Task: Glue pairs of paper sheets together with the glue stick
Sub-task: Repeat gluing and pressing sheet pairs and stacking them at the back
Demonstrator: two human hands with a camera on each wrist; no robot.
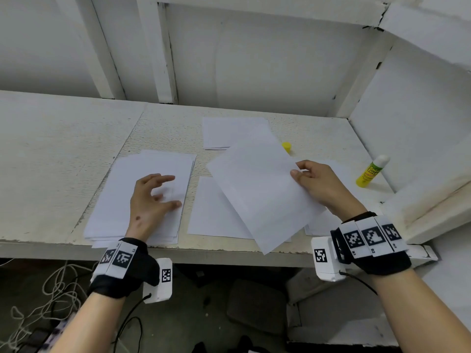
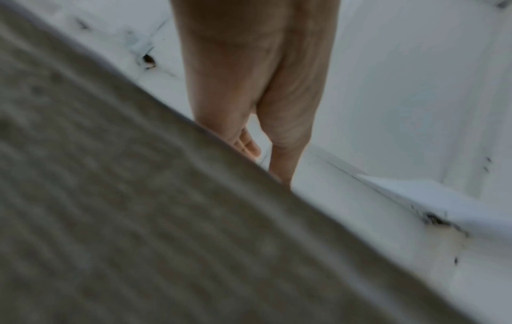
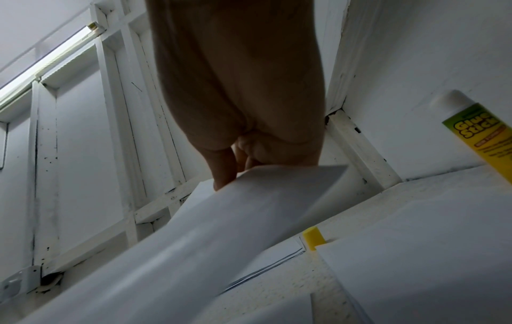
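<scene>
My right hand (image 1: 304, 174) pinches the right edge of a white sheet (image 1: 257, 192) and holds it tilted above another sheet (image 1: 211, 212) lying flat on the bench; the held sheet (image 3: 221, 230) also shows in the right wrist view below my right hand (image 3: 235, 171). My left hand (image 1: 160, 192) hovers over a paper stack (image 1: 122, 200) at the left, fingers spread and loosely bent, holding nothing. The yellow glue stick (image 1: 370, 171) stands uncapped at the far right, also seen as the glue stick (image 3: 482, 140). Its yellow cap (image 1: 286, 147) lies behind the held sheet.
Another paper pile (image 1: 229, 131) lies at the back centre, and more sheets (image 1: 321, 225) sit under my right wrist. White walls enclose the bench (image 1: 51, 149) behind and at the right. Cables (image 1: 51, 289) hang below its front edge.
</scene>
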